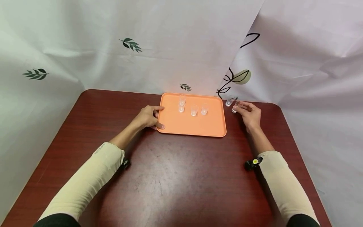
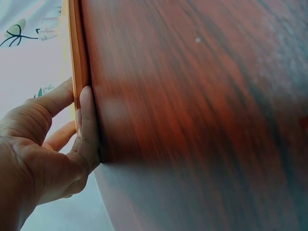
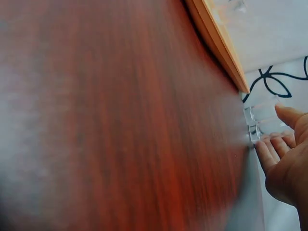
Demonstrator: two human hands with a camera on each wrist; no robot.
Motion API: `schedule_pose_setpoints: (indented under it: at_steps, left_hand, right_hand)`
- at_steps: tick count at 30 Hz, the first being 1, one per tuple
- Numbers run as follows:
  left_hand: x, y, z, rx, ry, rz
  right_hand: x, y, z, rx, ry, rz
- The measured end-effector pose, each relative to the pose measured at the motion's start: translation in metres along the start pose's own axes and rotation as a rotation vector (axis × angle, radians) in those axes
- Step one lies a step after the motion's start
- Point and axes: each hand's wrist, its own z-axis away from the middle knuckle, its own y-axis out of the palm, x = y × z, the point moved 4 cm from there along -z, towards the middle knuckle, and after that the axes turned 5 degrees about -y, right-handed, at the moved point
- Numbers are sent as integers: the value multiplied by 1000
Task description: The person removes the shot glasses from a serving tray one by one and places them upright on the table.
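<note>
head: patterned cloth [image 1: 158, 60] behind orange tray [image 1: 188, 126]

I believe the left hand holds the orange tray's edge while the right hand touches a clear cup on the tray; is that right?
Not quite: the clear cup at the right hand is off the orange tray, beyond its right side, as the head view shows.
</note>
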Motion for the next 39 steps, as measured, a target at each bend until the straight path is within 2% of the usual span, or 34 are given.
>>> schedule_pose_setpoints:
  at_steps: [6,23,29,36,39]
  left_hand:
    - [-1,1,0,7,2,2]
    - [-2,0,-1,15,-4,-2]
    - [-2,0,0,27,-12,-6]
    - [-1,-1,1,33,-19,-1]
    - [0,-2,2,36,-20,6]
  right_hand:
    - [-1,-2,-10,-39,-1,68]
    - [-5,-3,-32,-80,36,110]
    - [-6,-5,-31,-70,53,77]
    - [-6,-7,-22,-85,56,138]
    - [-6,-10,-18,-89,73,108]
